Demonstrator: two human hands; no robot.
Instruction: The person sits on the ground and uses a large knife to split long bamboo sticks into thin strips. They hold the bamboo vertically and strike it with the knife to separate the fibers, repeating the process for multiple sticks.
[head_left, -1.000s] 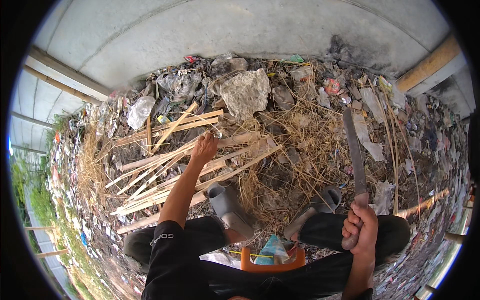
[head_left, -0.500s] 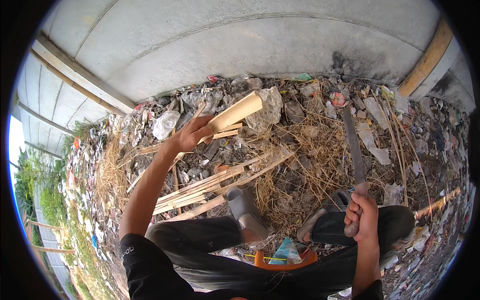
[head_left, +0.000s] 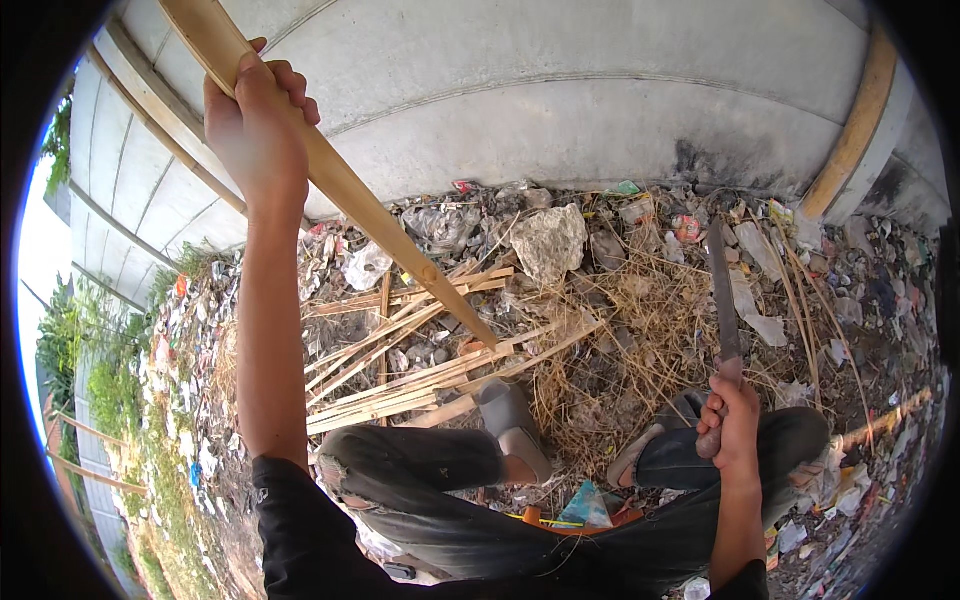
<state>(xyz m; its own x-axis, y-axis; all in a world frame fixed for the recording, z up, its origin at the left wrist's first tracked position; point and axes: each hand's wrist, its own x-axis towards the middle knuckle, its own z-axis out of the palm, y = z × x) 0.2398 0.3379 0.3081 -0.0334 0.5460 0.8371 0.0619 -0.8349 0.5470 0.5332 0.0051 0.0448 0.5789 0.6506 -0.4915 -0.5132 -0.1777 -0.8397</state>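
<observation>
My left hand point(head_left: 262, 135) is raised high at the upper left, its fingers closed around a long split bamboo piece point(head_left: 365, 215). The bamboo slants down to the right, and its lower end is over the pile of split bamboo strips point(head_left: 400, 385) on the ground. In my right hand point(head_left: 732, 420), above my right knee, is the handle of a machete point(head_left: 724, 290). Its long dark blade points up and away from me, apart from the bamboo. A pale rock point(head_left: 550, 243) sits on the ground between the bamboo and the blade.
A grey concrete wall point(head_left: 580, 110) with bamboo posts point(head_left: 855, 120) rises ahead. Litter and dry straw point(head_left: 620, 310) cover the ground. My sandalled feet point(head_left: 508, 415) are close to the strips. Between my legs are an orange seat edge point(head_left: 535, 515) and a bluish triangular piece point(head_left: 588, 505).
My left hand has gone up and left, lifting the bamboo piece from beside the rock into a long slant. The machete stays in my right hand, nearly unmoved.
</observation>
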